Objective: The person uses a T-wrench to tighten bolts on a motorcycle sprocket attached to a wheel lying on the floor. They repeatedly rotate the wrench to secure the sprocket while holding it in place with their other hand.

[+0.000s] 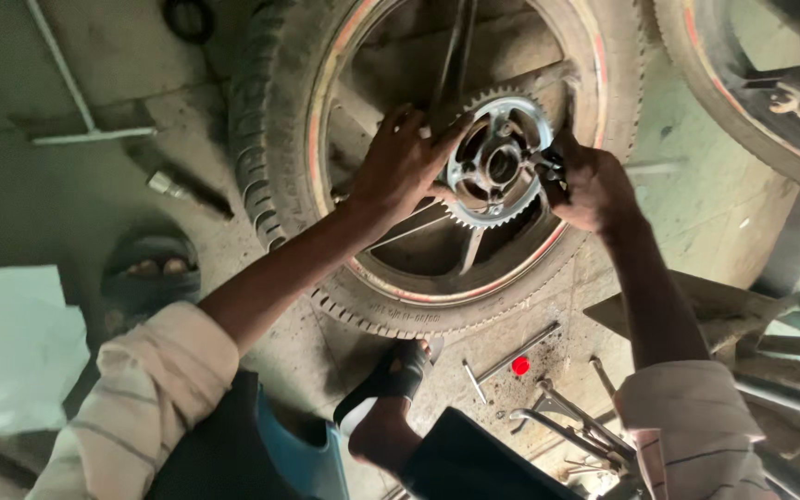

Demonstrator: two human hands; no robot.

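where the sandalled foot [400, 370] rests beside a t-handled wrench [511, 356] on the floor, the wheel [437, 157] lies flat beyond. left hand [405, 162] spread open on the sprocket [497, 157]; right hand [590, 185] closed around a small dark tool [551, 167] at its rim.

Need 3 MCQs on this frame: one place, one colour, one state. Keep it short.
1. Where is the sprocket?
A. at the hub of the wheel
B. on the floor by the sandal
C. in the person's lap

2. What colour is the small round cap on the floor?
A. blue
B. red
C. yellow

3. How does the left hand sit?
A. in the air, off everything
B. closed on a hammer
C. fingers spread on the sprocket's edge

Answers: 1 A, the toothed ring sits in the wheel's centre, over the spokes. 2 B, it shows bright red beside the T-handle wrench. 3 C, the fingers rest on the teeth; the right hand is at the other side.
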